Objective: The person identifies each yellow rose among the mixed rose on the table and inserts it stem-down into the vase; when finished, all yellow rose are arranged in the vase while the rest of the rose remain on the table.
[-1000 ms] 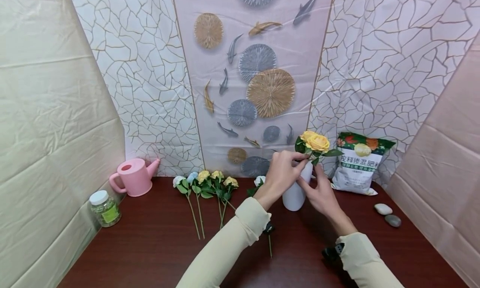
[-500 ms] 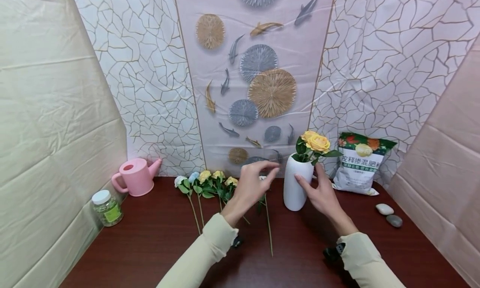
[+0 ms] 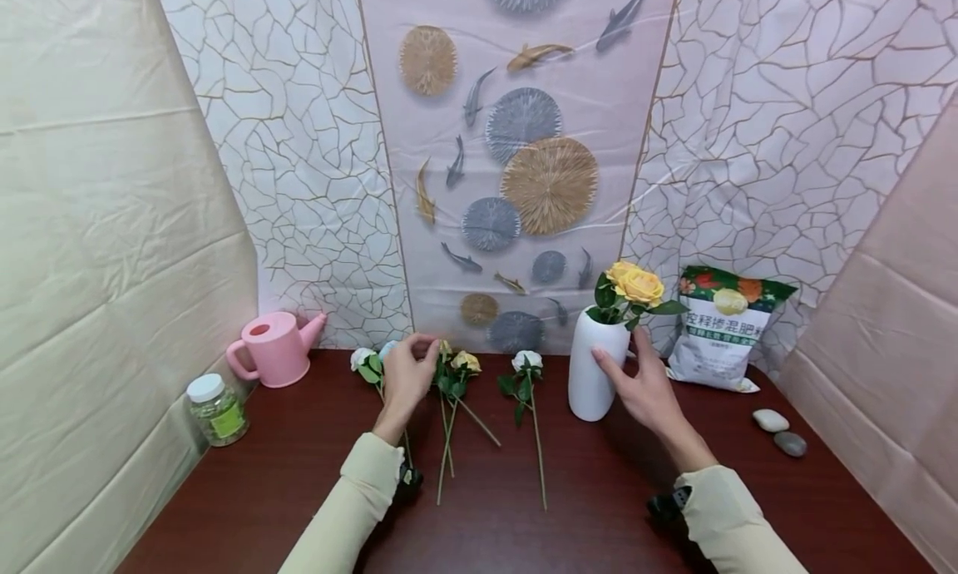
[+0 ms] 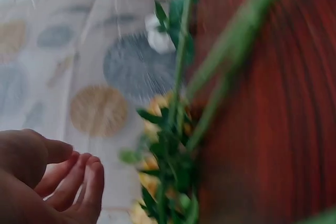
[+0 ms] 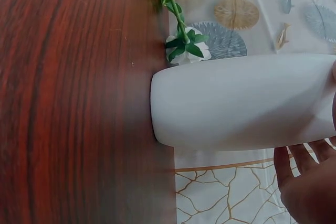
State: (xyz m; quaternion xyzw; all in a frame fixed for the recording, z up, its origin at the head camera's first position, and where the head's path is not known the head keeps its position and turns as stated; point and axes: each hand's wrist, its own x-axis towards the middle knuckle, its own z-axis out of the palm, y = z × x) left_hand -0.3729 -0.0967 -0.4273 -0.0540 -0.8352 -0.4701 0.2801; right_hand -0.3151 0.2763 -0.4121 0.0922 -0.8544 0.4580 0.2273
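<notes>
The left hand (image 3: 407, 376) has moved left from the white vase (image 3: 593, 374), past the lone white rose (image 3: 527, 360), to the lying yellow roses (image 3: 467, 362), its bent fingers close to the thumb with nothing visible between them. The right hand (image 3: 649, 391) holds the vase, thumb against its front, fingers toward the back; the vase stands upright on the dark red table (image 3: 524, 541), yellow blooms (image 3: 634, 283) above its mouth.

Long, plain pale-cream fabric sleeves (image 3: 737, 516) with softly creased, wide cuffs (image 3: 372, 459) — a small black boxy device (image 3: 408, 481) at each wrist — and bare fingers (image 5: 284, 167).
</notes>
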